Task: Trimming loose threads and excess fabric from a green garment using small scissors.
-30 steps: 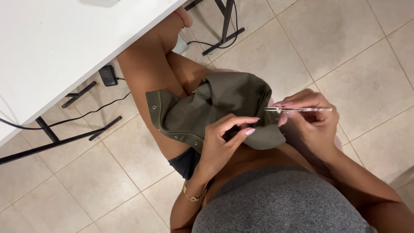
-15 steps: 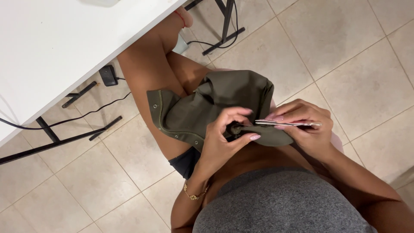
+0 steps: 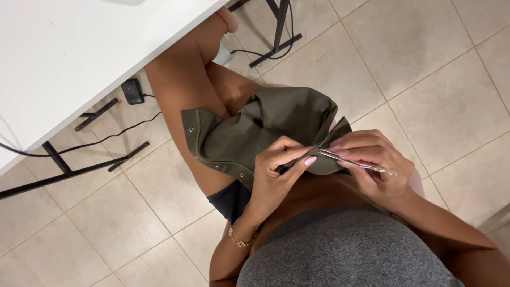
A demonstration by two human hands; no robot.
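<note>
Risk: my left hand (image 3: 276, 170) pinches the green garment (image 3: 265, 133), right hand (image 3: 372, 165) grips metal tweezers (image 3: 356, 162) beside it; tip may snag cloth.

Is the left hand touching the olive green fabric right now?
Touching. The head view shows the left hand pinching a fold of the olive green fabric between thumb and fingertips, no gap visible.

Your left hand (image 3: 276, 170) is covering part of the olive garment (image 3: 265, 133), hiding the seam under its fingers. Your right hand (image 3: 372, 165) is concealing most of the thin metal tool (image 3: 356, 162); its tip is too small to identify. The tabletop (image 3: 79, 58) is running off the upper and left edges.
</note>
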